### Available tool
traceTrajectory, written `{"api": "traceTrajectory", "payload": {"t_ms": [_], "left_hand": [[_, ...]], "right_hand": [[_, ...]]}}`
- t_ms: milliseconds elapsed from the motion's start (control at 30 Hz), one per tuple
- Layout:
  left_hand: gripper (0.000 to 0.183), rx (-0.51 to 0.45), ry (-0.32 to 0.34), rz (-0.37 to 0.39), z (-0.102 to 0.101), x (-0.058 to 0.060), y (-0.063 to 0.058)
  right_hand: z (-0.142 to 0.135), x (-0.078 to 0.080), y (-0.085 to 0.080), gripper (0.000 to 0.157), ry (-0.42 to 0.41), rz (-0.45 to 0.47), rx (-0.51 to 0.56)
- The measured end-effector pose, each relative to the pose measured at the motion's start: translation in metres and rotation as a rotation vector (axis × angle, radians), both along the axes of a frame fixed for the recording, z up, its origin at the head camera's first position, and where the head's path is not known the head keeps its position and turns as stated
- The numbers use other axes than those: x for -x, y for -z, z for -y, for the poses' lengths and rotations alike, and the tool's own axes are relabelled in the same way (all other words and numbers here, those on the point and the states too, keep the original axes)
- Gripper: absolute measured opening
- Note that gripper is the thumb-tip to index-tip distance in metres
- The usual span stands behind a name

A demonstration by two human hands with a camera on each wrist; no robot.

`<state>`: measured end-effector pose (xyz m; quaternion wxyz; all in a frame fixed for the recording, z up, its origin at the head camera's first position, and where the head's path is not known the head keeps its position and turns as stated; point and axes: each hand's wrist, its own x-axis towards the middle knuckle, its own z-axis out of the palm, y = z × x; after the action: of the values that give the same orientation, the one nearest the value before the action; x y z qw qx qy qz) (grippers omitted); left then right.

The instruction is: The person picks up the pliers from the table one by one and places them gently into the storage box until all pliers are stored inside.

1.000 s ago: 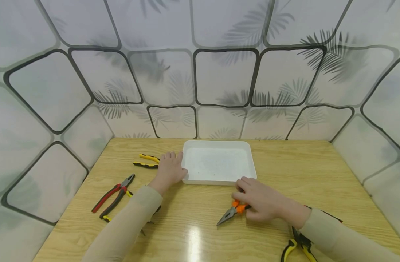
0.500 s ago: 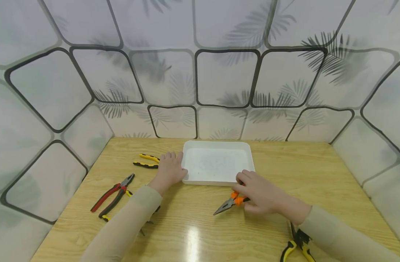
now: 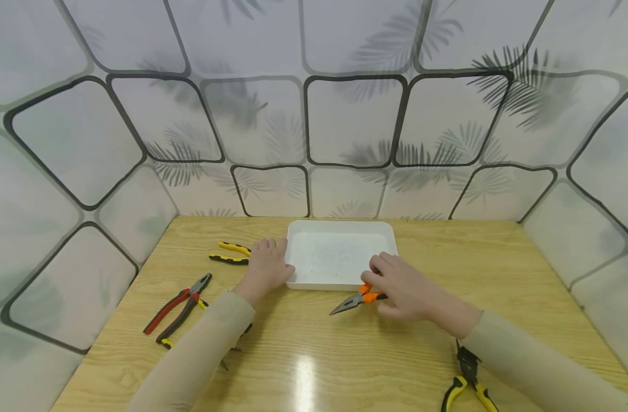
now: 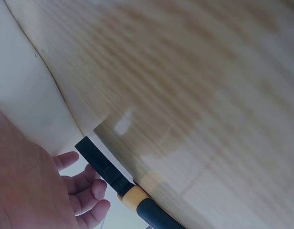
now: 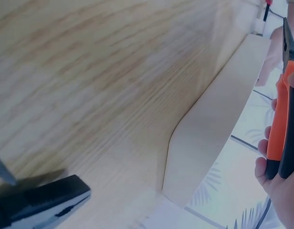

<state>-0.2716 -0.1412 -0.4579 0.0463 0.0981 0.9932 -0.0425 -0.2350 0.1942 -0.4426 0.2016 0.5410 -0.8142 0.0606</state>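
Observation:
My right hand point(image 3: 409, 286) grips needle-nose pliers point(image 3: 351, 301) by their orange and black handles. Their grey jaws point left, just in front of the white tray point(image 3: 340, 284), and my fingertips overlap the tray's front right corner. In the right wrist view the orange pliers point(image 5: 280, 119) lie along my palm, beside the tray's pale wall point(image 5: 209, 119). My left hand point(image 3: 265, 266) rests at the tray's left side, thumb at the rim. Its loosely bent fingers point(image 4: 85, 191) are beside the dark head of yellow-black pliers point(image 4: 104, 167), whose handles point(image 3: 234, 260) stick out to the left.
Red and black pliers point(image 3: 185, 303) lie on the wooden table point(image 3: 303, 337) at the left. Another yellow-handled tool point(image 3: 203, 305) is partly under my left sleeve. Black and yellow pliers point(image 3: 468, 372) lie at the front right. A patterned wall point(image 3: 345, 191) rises behind the table.
My right hand has moved away from me and slightly left, carrying the orange pliers up to the tray's front edge. The left hand and the tray have stayed in place.

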Motion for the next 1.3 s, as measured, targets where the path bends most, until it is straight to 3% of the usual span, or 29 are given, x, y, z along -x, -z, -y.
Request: {"api": "traceTrajectory", "payload": {"t_ms": [433,767,1300], "left_hand": [[0.06,-0.008,0.003,-0.006,0.0,0.0,0.001],[0.062,-0.007,-0.005,0.0,0.0,0.0,0.0],[0.061,-0.02,-0.005,-0.009,0.0,-0.001,0.002]], "right_hand": [[0.002,0.009,0.0,0.033,0.059,0.034,0.025],[0.005,0.01,0.0,0.028,0.171,0.073,0.019],[0.007,0.018,0.006,0.031,0.252,0.112,0.03]]}}
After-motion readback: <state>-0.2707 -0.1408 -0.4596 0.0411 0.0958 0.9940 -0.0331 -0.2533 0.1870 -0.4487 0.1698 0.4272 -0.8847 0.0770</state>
